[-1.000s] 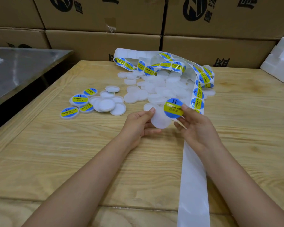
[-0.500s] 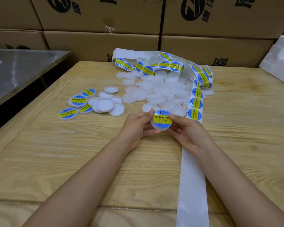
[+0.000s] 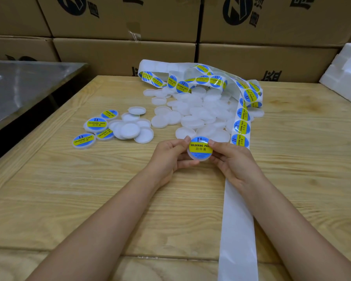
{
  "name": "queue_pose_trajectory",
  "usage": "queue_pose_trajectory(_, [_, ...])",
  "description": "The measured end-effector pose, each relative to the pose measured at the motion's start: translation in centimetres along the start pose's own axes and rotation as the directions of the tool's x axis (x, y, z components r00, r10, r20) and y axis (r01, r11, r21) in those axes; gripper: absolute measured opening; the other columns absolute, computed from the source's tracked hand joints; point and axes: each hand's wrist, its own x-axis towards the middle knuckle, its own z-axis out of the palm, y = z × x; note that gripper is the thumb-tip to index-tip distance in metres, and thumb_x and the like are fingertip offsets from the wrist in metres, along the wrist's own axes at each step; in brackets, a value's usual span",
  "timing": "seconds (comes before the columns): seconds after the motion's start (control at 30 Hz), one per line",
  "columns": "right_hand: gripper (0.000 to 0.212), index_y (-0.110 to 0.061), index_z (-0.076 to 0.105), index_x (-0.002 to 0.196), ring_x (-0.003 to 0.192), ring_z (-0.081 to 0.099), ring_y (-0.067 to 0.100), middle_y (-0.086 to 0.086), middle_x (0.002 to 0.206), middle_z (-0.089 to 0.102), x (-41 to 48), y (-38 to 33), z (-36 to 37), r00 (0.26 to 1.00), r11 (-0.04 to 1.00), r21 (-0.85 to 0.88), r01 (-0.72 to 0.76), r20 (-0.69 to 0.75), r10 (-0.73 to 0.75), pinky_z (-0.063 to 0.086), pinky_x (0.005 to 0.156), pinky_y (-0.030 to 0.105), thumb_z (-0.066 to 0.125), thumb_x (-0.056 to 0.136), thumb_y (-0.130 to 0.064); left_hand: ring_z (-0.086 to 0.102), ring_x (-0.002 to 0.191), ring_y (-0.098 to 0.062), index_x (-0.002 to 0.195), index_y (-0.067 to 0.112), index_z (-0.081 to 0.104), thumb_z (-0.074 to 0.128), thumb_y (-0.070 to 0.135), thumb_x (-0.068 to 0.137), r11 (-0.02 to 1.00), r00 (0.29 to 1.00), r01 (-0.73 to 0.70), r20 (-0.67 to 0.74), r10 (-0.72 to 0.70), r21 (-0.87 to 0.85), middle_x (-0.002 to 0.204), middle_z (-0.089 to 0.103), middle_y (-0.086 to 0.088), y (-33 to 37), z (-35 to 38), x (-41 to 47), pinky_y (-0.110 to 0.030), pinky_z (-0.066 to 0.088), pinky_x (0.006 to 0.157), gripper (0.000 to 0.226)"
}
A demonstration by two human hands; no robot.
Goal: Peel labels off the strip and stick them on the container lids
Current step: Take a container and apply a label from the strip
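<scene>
While the label strip (image 3: 241,126) is lying along the worktop (image 3: 89,189) at the right, the left hand (image 3: 170,157) and the right hand (image 3: 233,165) are both gripping one white lid (image 3: 199,158) by its rim, its blue-and-yellow label (image 3: 201,148) facing up, near the pile of bare lids (image 3: 197,112).

The table (image 3: 85,199) is pale wood with wavy grain lines and a dull top; the loose lids (image 3: 192,121) are cloudy white plastic, smooth, not shiny; the held lid (image 3: 199,158) wears a slick blue and yellow sticker (image 3: 201,148); the strip (image 3: 237,230) is smooth white paper with a soft shine; the boxes (image 3: 120,55) are dull brown cardboard; the side table (image 3: 28,84) is shiny grey metal.
</scene>
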Motion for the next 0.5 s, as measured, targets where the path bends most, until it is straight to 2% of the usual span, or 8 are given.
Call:
queue_pose_trajectory(0.1, [0.013, 0.000, 0.063, 0.072, 0.076, 0.065, 0.021, 0.011, 0.074, 0.070, 0.06, 0.07, -0.06, 1.000, 1.000, -0.005, 0.004, -0.001, -0.004, 0.050, 0.079, 0.030, 0.062, 0.084, -0.002, 0.071, 0.077, -0.021, 0.089, 0.002, 0.070, 0.056, 0.029, 0.086, 1.000, 1.000, 0.002, 0.008, -0.002, -0.013, 0.083, 0.073, -0.012, 0.10, 0.00, -0.13, -0.023, 0.056, 0.058, 0.030])
queue_pose_trajectory(0.37, [0.011, 0.002, 0.064, 0.073, 0.080, 0.064, 0.028, 0.019, 0.081, 0.068, 0.13, 0.34, 0.06, 0.999, 0.998, -0.057, 0.031, -0.014, -0.032, 0.051, 0.085, 0.036, 0.063, 0.083, -0.002, 0.071, 0.077, -0.022, 0.091, 0.002, 0.069, 0.053, 0.021, 0.094, 0.997, 0.997, -0.021, -0.068, 0.026, 0.077, 0.083, 0.072, -0.014, 0.08, 0.66, -0.28, -0.022, 0.056, 0.060, 0.025])
queue_pose_trajectory(0.5, [0.011, -0.001, 0.066, 0.072, 0.084, 0.062, 0.031, 0.024, 0.085, 0.066, 0.12, 0.64, 0.05, 0.993, 0.979, -0.178, 0.101, -0.042, -0.111, 0.050, 0.090, 0.043, 0.067, 0.082, -0.005, 0.071, 0.072, -0.020, 0.087, 0.003, 0.069, 0.052, 0.019, 0.095, 0.995, 0.995, -0.044, -0.083, 0.051, 0.085, 0.077, 0.073, -0.011, 0.09, 0.76, -0.34, -0.021, 0.056, 0.058, 0.026])
